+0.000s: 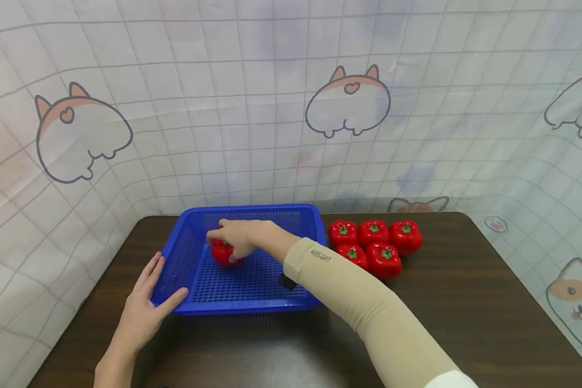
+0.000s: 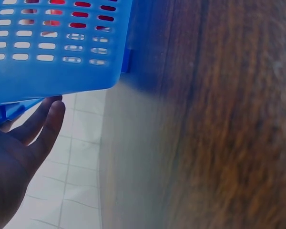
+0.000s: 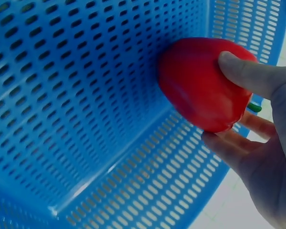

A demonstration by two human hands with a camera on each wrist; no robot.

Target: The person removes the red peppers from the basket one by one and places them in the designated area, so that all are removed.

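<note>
Inside the blue plastic basket, toward its left side, my right hand grips a red bell pepper from above. The right wrist view shows the thumb on one side of the pepper and the fingers on the other, close to its green stem. The pepper is at the basket's perforated floor. My left hand rests at the basket's left front corner, thumb and fingers spread against the rim. In the left wrist view the left fingers reach the edge of the basket.
Several red bell peppers with green stems sit in two rows right of the basket. All stand on a dark wooden table. A white grid-patterned cloth with cartoon animals hangs behind and at the sides.
</note>
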